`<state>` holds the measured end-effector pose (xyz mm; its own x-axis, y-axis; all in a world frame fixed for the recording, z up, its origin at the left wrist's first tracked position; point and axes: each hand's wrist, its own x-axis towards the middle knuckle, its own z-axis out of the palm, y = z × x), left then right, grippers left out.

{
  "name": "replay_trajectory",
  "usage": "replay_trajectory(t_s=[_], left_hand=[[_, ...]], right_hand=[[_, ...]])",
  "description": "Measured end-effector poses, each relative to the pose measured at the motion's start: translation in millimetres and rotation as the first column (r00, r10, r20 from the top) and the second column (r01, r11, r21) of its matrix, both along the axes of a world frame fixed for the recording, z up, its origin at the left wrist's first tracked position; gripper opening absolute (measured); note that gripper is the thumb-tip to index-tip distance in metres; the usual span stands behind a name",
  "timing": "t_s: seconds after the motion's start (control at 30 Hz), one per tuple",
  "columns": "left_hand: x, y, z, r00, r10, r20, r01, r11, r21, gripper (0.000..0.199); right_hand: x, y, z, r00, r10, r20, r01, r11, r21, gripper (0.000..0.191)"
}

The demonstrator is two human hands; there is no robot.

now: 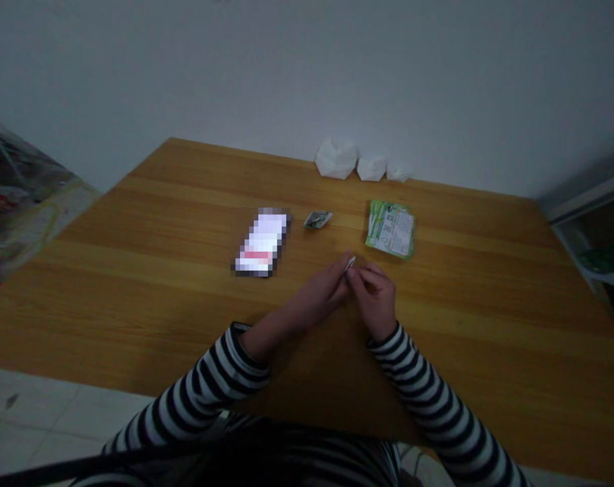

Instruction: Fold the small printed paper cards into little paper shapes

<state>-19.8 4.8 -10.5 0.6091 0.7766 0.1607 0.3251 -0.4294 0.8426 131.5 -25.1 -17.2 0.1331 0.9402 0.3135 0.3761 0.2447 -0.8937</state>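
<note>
Close together above the wooden table, my left hand (323,292) and my right hand (375,295) meet at their fingertips. Pinched between them is a small folded piece of paper (350,263), of which only a pale tip shows. My fingers cover the rest of it. Beyond my right hand lies a stack of green and white printed sheets (391,230). A small folded printed piece (318,219) with dark and green patches rests farther back, to the left of the stack.
A phone (262,242) with a lit, blurred screen lies left of the folded piece. Three white angular paper-like shapes (336,160) stand along the table's back edge by the wall. The wooden table (175,270) reaches to my body. Shelving (596,210) borders it at right.
</note>
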Motion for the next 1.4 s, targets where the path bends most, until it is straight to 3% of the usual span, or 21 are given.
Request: replay_trajectory(t_s=[0.2,0.27,0.4,0.5,0.57,0.63,0.7,0.77,0.83,0.9,0.97,1.17,1.4], left_hand=[[0,6,-4.5,0.992,0.111,-0.061,-0.107,0.992,0.059,0.050],[0,5,-3.2,0.981,0.145,-0.128,-0.132,0.986,0.103,0.049],[-2,3,6.5,0.962,0.164,-0.218,-0.131,0.979,0.158,0.039],[-6,6,15.5,0.965,0.184,-0.189,-0.160,0.978,0.134,0.032],[-8,11,18.3,0.979,0.171,-0.109,-0.170,0.985,0.020,0.041],[-9,16,17.3,0.990,0.142,-0.004,-0.141,0.978,-0.152,0.047],[-10,19,13.4,0.980,0.166,0.109,-0.132,0.955,-0.264,0.040],[-10,21,9.3,0.952,0.223,0.211,-0.155,0.942,-0.297,0.031],[-10,21,6.8,0.929,0.229,0.290,-0.138,0.943,-0.302,0.044],[-11,20,6.8,0.932,0.174,0.319,-0.084,0.957,-0.278,0.044],[-12,20,8.4,0.942,0.118,0.313,-0.042,0.970,-0.238,0.039],[-14,20,15.4,0.963,0.086,0.257,-0.024,0.972,-0.235,0.052],[-12,19,21.4,0.950,0.131,0.283,-0.041,0.952,-0.303,0.042]], right_hand=[[-6,-4,-0.9,0.980,-0.008,0.197,-0.004,0.998,0.062,0.012],[-9,-5,-2.6,0.974,-0.031,0.226,0.014,0.997,0.079,0.021],[-6,-2,-3.5,0.972,-0.154,0.180,0.131,0.982,0.133,0.015],[5,3,0.0,0.968,-0.241,0.067,0.225,0.958,0.180,0.014],[12,7,2.5,0.990,-0.132,-0.048,0.135,0.988,0.075,0.019],[17,9,3.5,0.977,0.018,-0.214,-0.038,0.995,-0.090,0.026],[18,9,3.4,0.925,0.094,-0.368,-0.172,0.968,-0.184,0.027],[18,9,3.1,0.890,0.108,-0.442,-0.210,0.959,-0.189,0.034],[18,8,3.7,0.890,0.115,-0.442,-0.211,0.962,-0.174,0.042],[20,8,4.9,0.906,0.134,-0.401,-0.213,0.964,-0.160,0.037],[24,9,6.4,0.915,0.184,-0.358,-0.248,0.958,-0.142,0.032],[37,14,7.9,0.884,0.345,-0.317,-0.393,0.914,-0.102,0.049],[31,12,9.6,0.900,0.283,-0.330,-0.328,0.941,-0.087,0.039]])
